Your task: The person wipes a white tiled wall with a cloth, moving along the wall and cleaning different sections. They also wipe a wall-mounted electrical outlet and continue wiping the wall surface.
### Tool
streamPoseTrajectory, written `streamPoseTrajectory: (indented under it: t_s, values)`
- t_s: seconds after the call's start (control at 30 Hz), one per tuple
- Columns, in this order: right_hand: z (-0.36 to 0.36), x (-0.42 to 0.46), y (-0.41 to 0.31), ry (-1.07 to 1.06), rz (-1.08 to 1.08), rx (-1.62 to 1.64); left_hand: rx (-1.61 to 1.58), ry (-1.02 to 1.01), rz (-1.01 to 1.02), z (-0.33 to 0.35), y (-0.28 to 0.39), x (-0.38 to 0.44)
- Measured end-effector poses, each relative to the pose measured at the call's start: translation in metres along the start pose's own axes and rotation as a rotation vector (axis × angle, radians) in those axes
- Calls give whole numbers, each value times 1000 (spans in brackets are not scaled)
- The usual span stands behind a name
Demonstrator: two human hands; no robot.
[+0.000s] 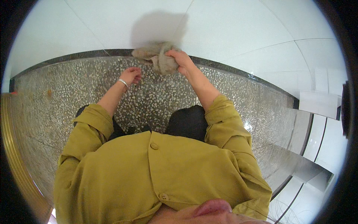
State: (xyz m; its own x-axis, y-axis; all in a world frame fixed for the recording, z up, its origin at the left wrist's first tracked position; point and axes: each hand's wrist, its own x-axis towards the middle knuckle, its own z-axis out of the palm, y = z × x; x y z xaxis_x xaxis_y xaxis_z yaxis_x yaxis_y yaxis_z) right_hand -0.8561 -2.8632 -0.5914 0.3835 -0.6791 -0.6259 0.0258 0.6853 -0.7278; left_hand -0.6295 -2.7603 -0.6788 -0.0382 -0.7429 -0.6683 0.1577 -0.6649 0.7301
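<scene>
A bunched, beige-grey cloth (165,62) is gripped in my right hand (179,60). It lies against the dark baseboard (117,52) at the foot of the white tiled wall (223,25), and its left part looks blurred. My left hand (131,75) hangs over the speckled terrazzo floor (151,98), to the left of the cloth and apart from it. Its fingers are loosely curled, and I see nothing in them. A silver bangle (123,83) circles the left wrist.
White steps with dark edge strips (306,134) rise at the right. A gold-coloured ribbed frame (16,156) runs along the left edge. My black-clad knee (187,121) is bent close to the floor. A shadow (158,28) falls on the wall above the cloth.
</scene>
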Motion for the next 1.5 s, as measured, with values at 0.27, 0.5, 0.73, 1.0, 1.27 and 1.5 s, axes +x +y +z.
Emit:
streamPoseTrajectory:
  t_s: [0.27, 0.5, 0.73, 1.0, 1.27, 1.5]
  values:
    - [-134, -56, 1, 700, -635, 595, -134, 130, 18, -23, 10, 16]
    - [-54, -34, -13, 680, -863, 197, -82, 95, 38, -13, 13, 25]
    - [30, 33, 22, 272, -410, 43, -149, 60, 67, -18, 13, 26]
    - [-35, -47, -36, 775, -844, 191, -194, 89, 107, -17, 24, 21]
    - [98, -64, -101, 564, -1335, -740, -171, 75, 105, -16, 20, 31]
    - [81, 4, -22, 166, -1069, -1278, -619, -113, 42, -7, 45, 1]
